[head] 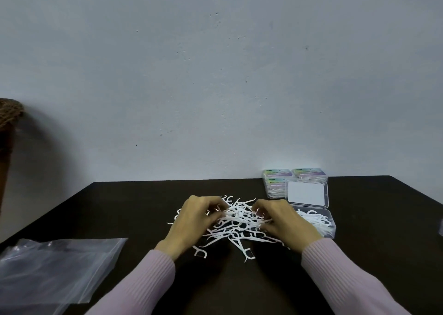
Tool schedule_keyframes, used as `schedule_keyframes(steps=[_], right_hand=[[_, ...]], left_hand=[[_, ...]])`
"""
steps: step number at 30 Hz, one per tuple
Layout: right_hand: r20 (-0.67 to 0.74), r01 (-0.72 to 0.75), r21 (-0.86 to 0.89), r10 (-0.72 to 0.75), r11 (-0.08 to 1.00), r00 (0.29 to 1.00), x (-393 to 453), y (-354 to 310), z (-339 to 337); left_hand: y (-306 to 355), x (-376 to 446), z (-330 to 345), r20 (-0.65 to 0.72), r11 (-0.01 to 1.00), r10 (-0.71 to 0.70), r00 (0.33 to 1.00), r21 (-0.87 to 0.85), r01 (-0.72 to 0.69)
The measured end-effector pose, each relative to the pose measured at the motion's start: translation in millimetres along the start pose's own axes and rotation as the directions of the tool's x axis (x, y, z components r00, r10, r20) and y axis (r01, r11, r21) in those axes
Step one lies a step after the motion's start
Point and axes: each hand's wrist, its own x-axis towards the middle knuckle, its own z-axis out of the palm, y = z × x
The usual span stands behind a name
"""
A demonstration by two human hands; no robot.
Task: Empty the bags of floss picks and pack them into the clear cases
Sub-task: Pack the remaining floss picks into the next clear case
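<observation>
Floss picks (pixel 236 226): loose white heap at desk (pixel 374 254) centre, likely tipped out for sorting.
Left hand (pixel 191 221): at 9 o'clock of the heap, fingers curled into the picks, gathering a bundle.
Right hand (pixel 285 221): at 3 o'clock, fingers curled likewise.
Open case (pixel 320 221): at 3 o'clock, partly filled, within reach.
Empty bag (pixel 55 266): at 8 o'clock, set aside.
Filled cases (pixel 280 182): at 1 o'clock, lids on.

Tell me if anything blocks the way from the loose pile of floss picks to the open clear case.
Nothing visible does. The pile of floss picks lies right beside the open case, with only the right hand between them, and its fingers curl into the picks. The case's lid is swung back, away from the pile.
</observation>
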Motion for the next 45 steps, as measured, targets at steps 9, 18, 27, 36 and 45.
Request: schedule_keyframes(steps=[9,18,27,36,45], right_hand=[[-0.058,-0.097,0.306,0.12,0.947,0.991,-2,20,-16],[-0.088,-0.193,0.644,0.321,0.741,0.943,-13,39,-44],[-0.089,-0.278,0.869,0.682,0.409,0.726,-21,76,-52],[-0.089,-0.309,0.879,0.762,0.363,0.641,-17,76,-39],[-0.125,-0.439,0.607,0.625,0.663,0.771,-23,77,-47]], left_hand=[[13,17,-15,-0.02,0.955,-0.132,0.991,-0.269,0.122],[40,37,15,-0.013,0.827,-0.22,0.975,-0.532,0.18],[65,61,61,-0.006,0.629,-0.336,0.942,-0.745,0.22],[63,57,82,0.021,0.673,-0.35,0.937,-0.69,0.267],[64,49,78,-0.001,0.772,-0.284,0.959,-0.593,0.229]])
